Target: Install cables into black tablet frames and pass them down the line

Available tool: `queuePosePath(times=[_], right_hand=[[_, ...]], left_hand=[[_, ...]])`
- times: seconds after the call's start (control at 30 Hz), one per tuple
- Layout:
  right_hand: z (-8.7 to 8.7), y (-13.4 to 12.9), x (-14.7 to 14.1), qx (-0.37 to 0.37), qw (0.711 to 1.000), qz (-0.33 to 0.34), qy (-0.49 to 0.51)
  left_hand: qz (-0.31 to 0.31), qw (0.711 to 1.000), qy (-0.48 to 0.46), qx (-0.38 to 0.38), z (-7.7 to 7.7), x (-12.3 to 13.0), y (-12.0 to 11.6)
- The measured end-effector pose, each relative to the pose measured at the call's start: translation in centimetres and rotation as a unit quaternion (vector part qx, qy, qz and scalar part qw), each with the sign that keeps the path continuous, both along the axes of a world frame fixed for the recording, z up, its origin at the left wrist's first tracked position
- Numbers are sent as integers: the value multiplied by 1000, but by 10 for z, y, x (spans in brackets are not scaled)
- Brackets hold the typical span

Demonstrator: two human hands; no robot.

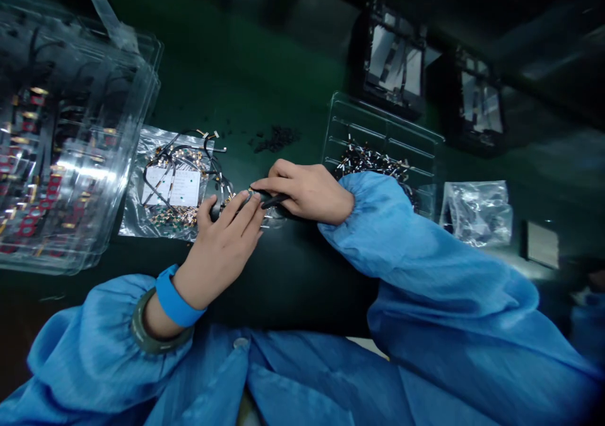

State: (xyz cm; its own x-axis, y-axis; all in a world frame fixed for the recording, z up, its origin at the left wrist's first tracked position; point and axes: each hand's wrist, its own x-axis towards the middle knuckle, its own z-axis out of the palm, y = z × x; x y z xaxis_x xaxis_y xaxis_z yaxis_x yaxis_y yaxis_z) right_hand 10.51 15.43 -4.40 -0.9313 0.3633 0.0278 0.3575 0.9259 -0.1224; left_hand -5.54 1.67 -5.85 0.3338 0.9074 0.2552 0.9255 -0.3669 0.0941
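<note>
My left hand (229, 240) lies over the work spot with its fingers stretched out and the thumb apart. Its fingertips press down on small parts that they mostly hide. From the right, my right hand (309, 189) is closed around a slim black tool (275, 200), whose tip meets the left fingertips. The right index fingertip touches the same spot. Just left of my hands, thin dark flex cables (172, 161) with gold ends lie over a clear plastic bag (135, 215) of small gold-coloured parts. A white label (184, 189) shows on the bag.
Stacked clear trays (101, 224) of cables with red and gold parts stand at left. Small black pieces (278, 138) lie beyond my hands. A clear tray (430, 145) with black-and-white parts, black fixtures (394, 57), another plastic bag (477, 212) and a pale block (542, 244) are at right.
</note>
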Motion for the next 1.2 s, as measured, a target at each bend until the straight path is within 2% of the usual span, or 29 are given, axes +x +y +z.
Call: queuePosePath(times=[0.07,0.17,0.47,0.67,0.9,1.07,1.2], right_hand=[[2,-1,-2,-19,1000,-19,-12],[6,-5,-1,0,999,-38,-25],[13,-28,24,26,997,-74,8],[-2,-42,25,-13,996,-56,68],[-25,-54,24,1,988,-57,147],[-26,-63,30,13,982,-53,181],[-26,-80,46,19,977,-78,199]], left_hand=[[0,1000,-4,7,0,0,0],[2,1000,-13,10,0,0,0],[10,1000,-8,25,-1,-2,1],[9,999,-19,32,-4,-3,2],[5,999,-40,15,-4,-7,1],[-8,999,-41,23,-5,-13,2],[-12,999,-38,29,-8,-17,2]])
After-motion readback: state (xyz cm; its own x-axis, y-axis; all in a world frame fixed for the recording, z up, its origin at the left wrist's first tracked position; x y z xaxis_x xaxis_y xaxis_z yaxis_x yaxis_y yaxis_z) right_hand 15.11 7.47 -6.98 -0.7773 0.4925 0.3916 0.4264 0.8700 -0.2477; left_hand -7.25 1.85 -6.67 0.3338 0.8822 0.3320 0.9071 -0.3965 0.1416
